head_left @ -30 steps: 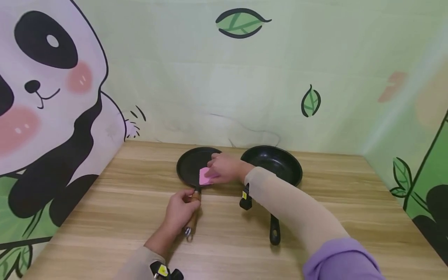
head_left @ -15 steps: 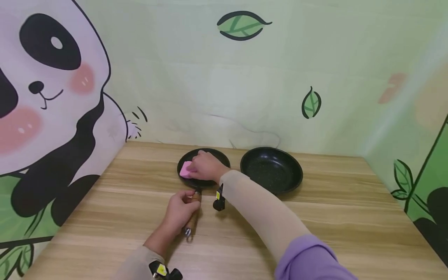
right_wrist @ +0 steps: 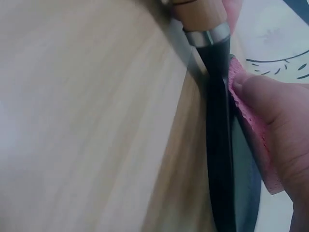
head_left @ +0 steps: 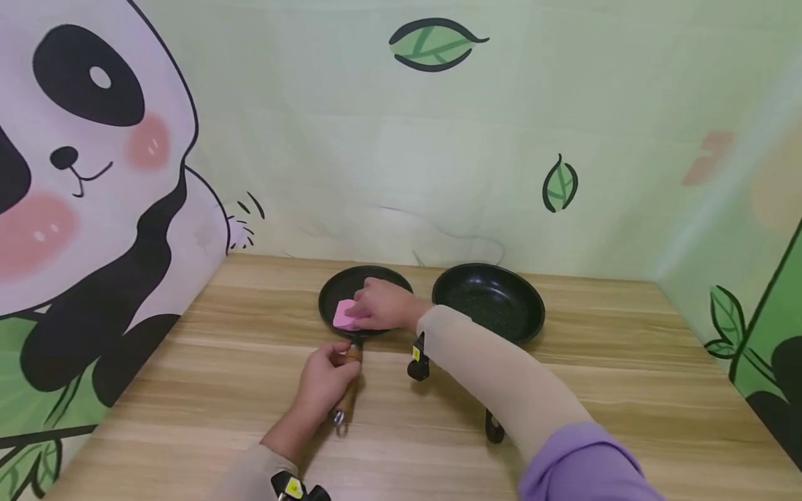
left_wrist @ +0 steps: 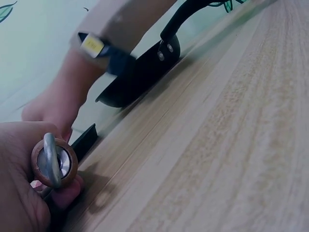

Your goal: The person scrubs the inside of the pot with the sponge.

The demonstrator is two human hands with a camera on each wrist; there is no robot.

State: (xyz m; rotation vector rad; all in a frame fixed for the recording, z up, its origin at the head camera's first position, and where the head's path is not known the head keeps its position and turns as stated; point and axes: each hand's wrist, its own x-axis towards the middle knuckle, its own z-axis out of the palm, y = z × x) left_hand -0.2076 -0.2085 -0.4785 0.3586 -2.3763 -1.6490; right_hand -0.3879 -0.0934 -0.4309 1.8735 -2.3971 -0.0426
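Note:
A small black pan lies at the back of the table, its wooden handle toward the front. My left hand grips that handle; in the left wrist view the handle's end with a metal ring pokes out of the hand. A pink sponge is pinched in my right hand over the lower part of the pan. From the right wrist view, the sponge is at the pan's rim near the handle joint, with the thumb of the right hand against it.
A deeper black frying pan stands to the right of the small one, its black handle partly hidden under my right forearm. The wooden table meets a printed wall cloth behind both pans.
The right hand and sponge went left across the small pan, then came back somewhat right and toward the handle. My left hand has kept its grip on the handle.

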